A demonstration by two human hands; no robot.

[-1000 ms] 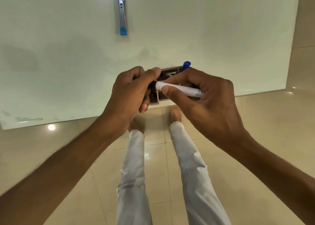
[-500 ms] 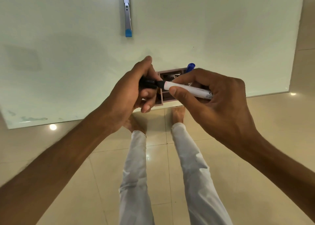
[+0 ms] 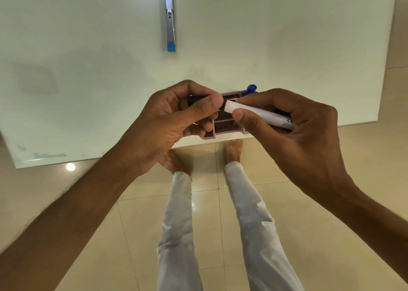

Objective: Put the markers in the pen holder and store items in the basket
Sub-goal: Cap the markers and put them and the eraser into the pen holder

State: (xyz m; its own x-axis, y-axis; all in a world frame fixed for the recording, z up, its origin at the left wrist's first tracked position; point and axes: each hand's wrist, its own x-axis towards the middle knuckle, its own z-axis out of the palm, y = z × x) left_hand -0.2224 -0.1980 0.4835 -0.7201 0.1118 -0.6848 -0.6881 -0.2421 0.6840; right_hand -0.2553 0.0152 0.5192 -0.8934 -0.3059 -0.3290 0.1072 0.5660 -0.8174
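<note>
Marker, white-barrelled, lies crosswise between the two hands directly above the pink pen holder on the whiteboard. The step in hand looks like capping: the right hand pinches the barrel between thumb and forefinger, the other fingers curled round it, while the left hand grips the black cap and meets the marker's end. Whether the cap is fully seated is hidden by the thumb. Each grip is clamped on its part, neither slack. Next the cap wants pressing home, then the marker tipping upright into a compartment just below. Behind the right grip a blue marker already stands in the holder.
</note>
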